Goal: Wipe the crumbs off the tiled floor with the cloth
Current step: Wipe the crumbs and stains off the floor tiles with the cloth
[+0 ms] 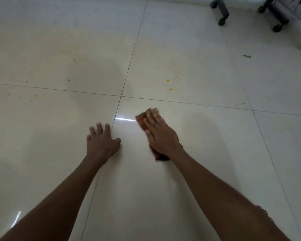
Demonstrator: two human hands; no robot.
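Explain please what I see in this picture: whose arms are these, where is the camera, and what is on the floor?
There is no machine here. A person wears a camera on the head, so the one picture looks forward and down at that person's own two bare arms. The left hand lies flat and open on the tiled floor, holding nothing, probably for support. The right hand presses flat on a reddish-brown cloth, which looks blurred. Further away, beyond the tile joints, small orange crumbs are scattered over the floor, with more crumbs on the left. They are not yet wiped. At the top right stand dark furniture legs on wheels, and a small grey scrap lies on the floor nearby.
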